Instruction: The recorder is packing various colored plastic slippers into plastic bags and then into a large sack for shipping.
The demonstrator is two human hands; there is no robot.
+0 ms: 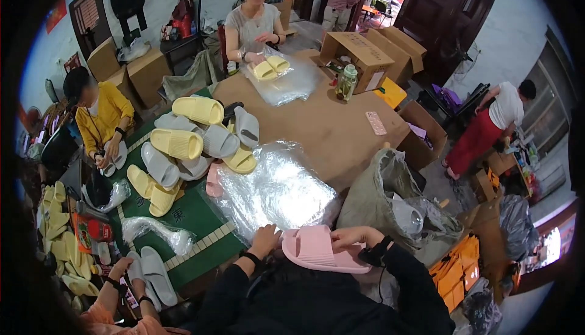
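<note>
A pair of pink slippers [314,248] is held just in front of me at the table's near edge, one seen over the other. My right hand [356,237] is closed on the slippers, its fingers tucked in at the open heel side of the strap. To the left of the toe end, my left hand [265,240] has its fingers closed at the near edge of a stack of clear plastic bags [277,183]. The fingertips are small and partly hidden. Another pink slipper [214,179] pokes out at the bags' left side.
Yellow and grey slippers [177,143] are heaped on the green mat [210,225]. Across the table a person [256,27] bags yellow slippers [270,67]. Two more people handle slippers on the left. A sack [378,189], a phone [375,123] and a bottle [346,83] stand or lie rightward.
</note>
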